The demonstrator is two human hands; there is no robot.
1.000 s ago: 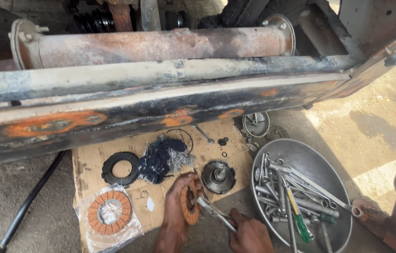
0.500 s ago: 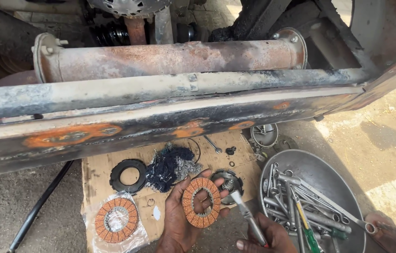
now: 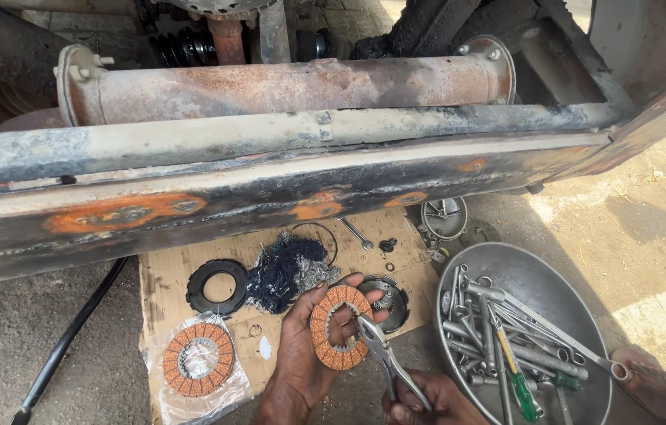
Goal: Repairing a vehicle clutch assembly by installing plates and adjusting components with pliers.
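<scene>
Concrete ground under a rusty vehicle frame (image 3: 270,189) carries cardboard (image 3: 168,291) strewn with dismantled parts. Left hand (image 3: 301,346) pinches 1 orange friction ring (image 3: 338,327) upright; right hand (image 3: 427,401), closed, grips steel pliers (image 3: 384,354) touching its rim. A second ring (image 3: 197,358) lies bagged at the near left, apparently unfitted.

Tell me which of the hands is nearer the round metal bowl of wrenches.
Right. The right hand, gripping pliers, sits just beside the round metal bowl; the left hand, holding the orange friction disc, is farther.
</scene>
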